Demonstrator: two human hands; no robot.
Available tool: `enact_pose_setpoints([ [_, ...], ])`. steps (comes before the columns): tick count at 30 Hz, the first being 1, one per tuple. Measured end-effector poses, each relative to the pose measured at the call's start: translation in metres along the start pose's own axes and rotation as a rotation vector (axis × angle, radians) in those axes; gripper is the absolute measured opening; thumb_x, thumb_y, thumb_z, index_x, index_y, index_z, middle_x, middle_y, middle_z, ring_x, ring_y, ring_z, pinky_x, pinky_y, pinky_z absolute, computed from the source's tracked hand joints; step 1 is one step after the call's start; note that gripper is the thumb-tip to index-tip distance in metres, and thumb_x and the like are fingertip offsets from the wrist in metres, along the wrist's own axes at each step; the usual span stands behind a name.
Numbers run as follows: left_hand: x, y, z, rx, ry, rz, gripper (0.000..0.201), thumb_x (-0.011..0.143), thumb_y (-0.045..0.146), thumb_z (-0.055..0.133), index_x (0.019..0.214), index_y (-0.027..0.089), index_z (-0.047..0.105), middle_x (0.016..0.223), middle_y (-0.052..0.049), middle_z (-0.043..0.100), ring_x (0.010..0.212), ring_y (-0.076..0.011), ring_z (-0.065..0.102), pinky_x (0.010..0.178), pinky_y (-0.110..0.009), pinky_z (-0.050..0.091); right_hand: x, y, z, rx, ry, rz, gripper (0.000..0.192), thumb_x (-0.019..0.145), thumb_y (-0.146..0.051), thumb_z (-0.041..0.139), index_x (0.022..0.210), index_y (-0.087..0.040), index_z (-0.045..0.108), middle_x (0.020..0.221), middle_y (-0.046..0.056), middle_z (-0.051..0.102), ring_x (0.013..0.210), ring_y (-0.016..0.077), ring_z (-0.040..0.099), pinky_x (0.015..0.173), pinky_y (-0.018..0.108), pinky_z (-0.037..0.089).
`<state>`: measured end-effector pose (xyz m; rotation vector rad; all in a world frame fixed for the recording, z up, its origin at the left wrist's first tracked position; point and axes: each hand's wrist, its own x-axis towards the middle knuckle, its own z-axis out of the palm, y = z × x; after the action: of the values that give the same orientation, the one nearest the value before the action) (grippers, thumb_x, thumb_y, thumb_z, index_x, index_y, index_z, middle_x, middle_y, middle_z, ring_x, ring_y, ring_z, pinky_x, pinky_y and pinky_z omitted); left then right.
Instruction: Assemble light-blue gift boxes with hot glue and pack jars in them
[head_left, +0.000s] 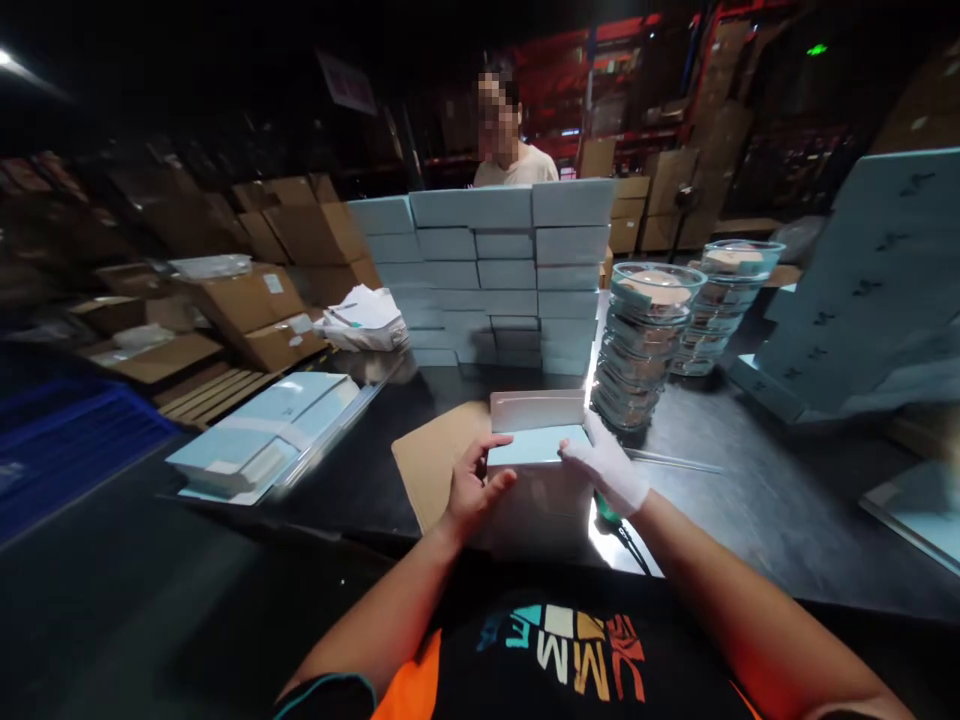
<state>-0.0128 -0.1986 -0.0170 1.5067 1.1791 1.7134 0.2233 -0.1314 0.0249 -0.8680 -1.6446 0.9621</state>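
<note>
In front of my body, a light-blue box [536,446] is between my hands on the dark table. A pale panel stands up along its far side. My bare left hand [478,485] grips the box's left end, with thumb and fingers spread around that corner. My right hand [606,464], in a white glove, is closed on the right end with its thumb on the top. Under and left of the box lies a brown cardboard sheet [431,460]. A small green item [606,507] shows partly beneath my right wrist.
Stacked light-blue boxes [480,275] form a wall ahead, with a person [517,160] behind it. Clear round containers [637,350] stand in stacks at the right. Flat blue cartons [262,425] lie left; a tall blue stack [862,290] rises far right. Cardboard cartons [247,300] fill the left background.
</note>
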Motion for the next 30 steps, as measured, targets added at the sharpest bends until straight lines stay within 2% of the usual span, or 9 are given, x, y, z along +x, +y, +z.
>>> enact_pose_setpoints([
  [3,0.000,-0.007,0.003,0.007,-0.005,0.086,0.065,0.082,0.080,0.087,0.107,0.020,0.080,0.121,-0.015,0.078,0.113,-0.0333,0.077,0.096,-0.042,0.061,-0.003,-0.006,-0.002,0.078,-0.112,0.013,0.061,0.085,-0.058,0.088,0.131,-0.020,0.074,0.123,0.016,0.082,0.113,0.0341,0.081,0.100,0.048,0.068],
  [7,0.007,-0.016,0.000,-0.137,0.089,0.286,0.054,0.084,0.059,0.097,0.121,0.027,0.075,0.128,-0.011,0.077,0.127,-0.0308,0.076,0.111,-0.046,0.059,-0.014,0.011,-0.019,-0.031,-0.210,-0.180,0.063,0.079,-0.054,0.097,0.129,-0.021,0.077,0.151,0.020,0.073,0.143,0.0413,0.070,0.121,0.059,0.057],
  [12,0.016,-0.011,-0.016,0.006,-0.277,0.488,0.028,0.101,0.050,0.083,0.119,0.028,0.087,0.123,-0.013,0.083,0.135,-0.0326,0.074,0.115,-0.053,0.060,-0.029,0.027,-0.024,0.025,-0.374,-0.276,0.030,0.107,-0.041,0.077,0.135,-0.032,0.081,0.171,0.015,0.059,0.152,0.0310,0.066,0.119,0.051,0.062],
  [16,0.013,-0.009,-0.027,0.036,-0.360,0.519,0.023,0.107,0.037,0.076,0.126,0.032,0.088,0.122,-0.012,0.087,0.139,-0.0352,0.074,0.116,-0.060,0.060,-0.032,0.018,-0.021,0.018,-0.381,-0.371,0.026,0.109,-0.039,0.074,0.133,-0.033,0.084,0.156,0.014,0.072,0.150,0.0314,0.067,0.123,0.056,0.058],
  [19,-0.001,-0.025,-0.028,0.037,-0.259,0.392,0.047,0.098,0.048,0.087,0.142,0.036,0.080,0.147,-0.012,0.079,0.151,-0.0385,0.065,0.125,-0.063,0.055,-0.032,0.015,-0.018,0.033,-0.397,-0.315,0.031,0.108,-0.045,0.076,0.135,-0.033,0.084,0.161,0.015,0.068,0.147,0.0318,0.070,0.114,0.051,0.065],
  [21,-0.018,-0.042,-0.028,0.052,-0.166,0.151,0.098,0.077,0.062,0.100,0.163,0.035,0.061,0.169,-0.016,0.062,0.158,-0.0429,0.058,0.127,-0.063,0.054,-0.034,0.019,-0.015,0.030,-0.383,-0.267,0.034,0.108,-0.048,0.075,0.139,-0.036,0.082,0.167,0.013,0.064,0.144,0.0313,0.072,0.105,0.045,0.070],
  [23,-0.039,-0.059,-0.028,0.127,-0.144,-0.164,0.136,0.058,0.067,0.107,0.173,0.031,0.045,0.173,-0.021,0.056,0.157,-0.0472,0.058,0.126,-0.063,0.055,-0.034,0.025,-0.012,-0.032,-0.325,-0.287,0.036,0.109,-0.049,0.071,0.143,-0.039,0.079,0.167,0.011,0.063,0.145,0.0315,0.072,0.107,0.045,0.070],
  [26,-0.059,-0.074,-0.034,0.238,-0.150,-0.407,0.130,0.059,0.061,0.105,0.169,0.025,0.047,0.157,-0.022,0.068,0.149,-0.0470,0.065,0.128,-0.063,0.053,-0.022,0.025,-0.017,-0.251,-0.210,-0.415,0.051,0.111,-0.050,0.066,0.159,-0.033,0.068,0.166,0.016,0.064,0.152,0.0348,0.066,0.121,0.056,0.062],
  [30,-0.023,-0.068,-0.065,0.223,0.054,-0.350,0.108,0.069,0.064,0.094,0.159,0.021,0.054,0.143,-0.020,0.075,0.132,-0.0412,0.076,0.114,-0.056,0.063,0.036,-0.014,-0.053,-0.687,0.020,-0.629,0.064,0.106,-0.052,0.068,0.161,-0.018,0.063,0.170,0.025,0.057,0.166,0.0425,0.048,0.135,0.068,0.043],
])
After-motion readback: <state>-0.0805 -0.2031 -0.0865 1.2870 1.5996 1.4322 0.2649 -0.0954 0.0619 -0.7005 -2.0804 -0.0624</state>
